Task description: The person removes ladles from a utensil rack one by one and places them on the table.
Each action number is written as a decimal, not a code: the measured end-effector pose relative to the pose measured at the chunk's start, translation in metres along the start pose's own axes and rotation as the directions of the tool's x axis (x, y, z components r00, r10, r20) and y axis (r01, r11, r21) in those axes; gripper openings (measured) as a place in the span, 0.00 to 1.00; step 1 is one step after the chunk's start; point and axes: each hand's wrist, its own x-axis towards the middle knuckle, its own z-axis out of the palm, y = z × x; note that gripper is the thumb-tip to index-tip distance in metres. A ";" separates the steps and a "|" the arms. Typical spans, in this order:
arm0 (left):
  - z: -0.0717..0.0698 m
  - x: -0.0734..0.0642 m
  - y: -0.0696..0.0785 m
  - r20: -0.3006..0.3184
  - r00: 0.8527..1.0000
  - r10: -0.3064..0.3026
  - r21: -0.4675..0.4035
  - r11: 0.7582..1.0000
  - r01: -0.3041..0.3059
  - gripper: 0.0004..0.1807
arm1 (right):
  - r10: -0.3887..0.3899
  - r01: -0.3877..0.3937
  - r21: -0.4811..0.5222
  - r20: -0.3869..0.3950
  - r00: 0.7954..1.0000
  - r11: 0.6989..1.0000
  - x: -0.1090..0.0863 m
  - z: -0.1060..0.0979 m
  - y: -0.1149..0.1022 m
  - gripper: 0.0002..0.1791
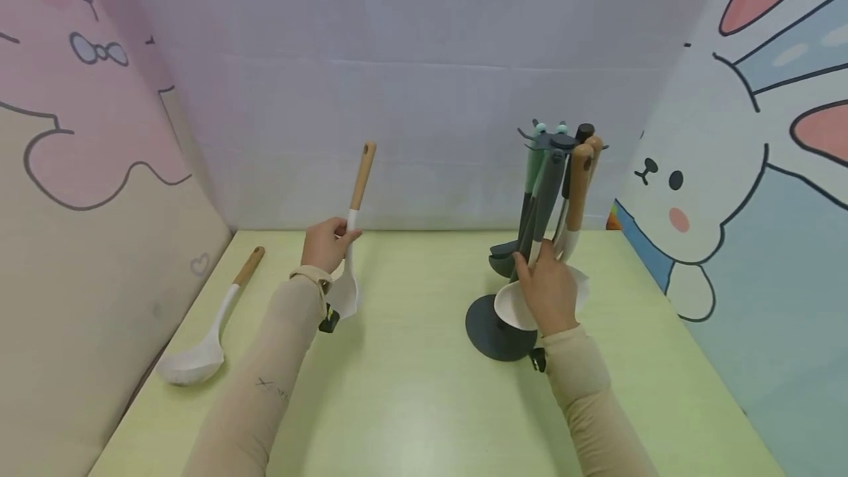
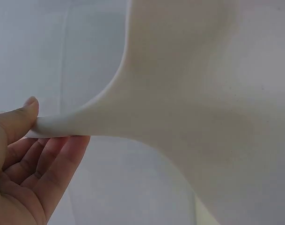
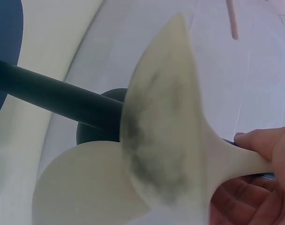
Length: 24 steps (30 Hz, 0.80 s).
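My left hand (image 1: 326,243) pinches the slim white neck of a spatula (image 1: 361,179) between thumb and fingers. Its wooden handle points up and its broad white head (image 2: 189,93) hangs below the hand. On the right, my right hand (image 1: 548,289) grips the white neck of a spoon-like utensil at a dark utensil stand (image 1: 501,330). That utensil's pale rounded head (image 3: 163,126) has dark smudges and stands in front of the stand's pole (image 3: 53,96). I cannot tell which handle belongs to it. Another white head (image 3: 86,187) sits beside it.
A white ladle (image 1: 192,361) with a wooden handle lies at the table's left side. Green, grey and wooden-handled utensils (image 1: 533,168) crowd the stand, with dark heads (image 1: 501,260) on its left. A pale curtain (image 1: 424,94) closes the back; cartoon-printed panels (image 1: 715,168) flank the table.
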 end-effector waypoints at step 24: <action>-0.044 -0.033 -0.135 0.142 0.964 -0.225 0.357 0.920 0.162 0.16 | -0.029 0.029 -0.008 -0.015 0.999 1.000 -0.001 0.003 0.004 0.19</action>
